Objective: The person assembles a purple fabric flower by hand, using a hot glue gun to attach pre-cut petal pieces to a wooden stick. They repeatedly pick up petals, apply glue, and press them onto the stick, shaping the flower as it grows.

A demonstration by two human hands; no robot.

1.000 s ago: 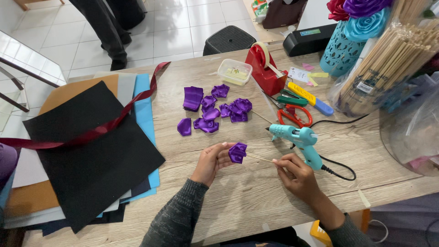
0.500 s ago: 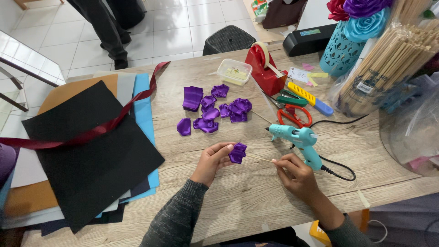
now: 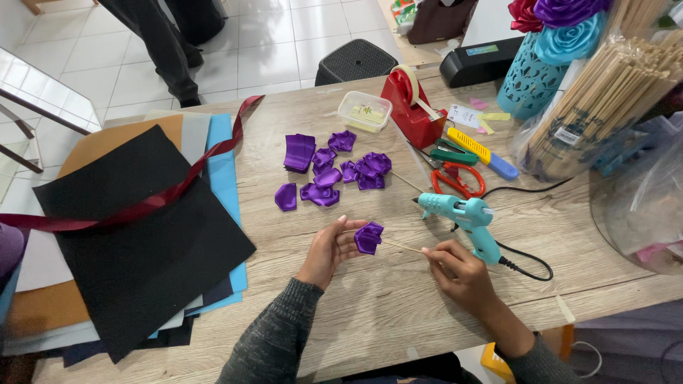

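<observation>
Left hand (image 3: 329, 249) pinches purple ribbon flower (image 3: 368, 237) at tip of thin wooden stick (image 3: 402, 247). Right hand (image 3: 459, 270) grips stick's other end, just beside teal glue gun (image 3: 462, 217) lying on wooden table (image 3: 370, 313). Loose purple petals (image 3: 329, 169) farther up table. Black felt sheet (image 3: 135, 235) at left.

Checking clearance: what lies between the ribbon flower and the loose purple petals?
Head view: only bare table between the ribbon flower, pinched by the left hand, and the petals.
</observation>
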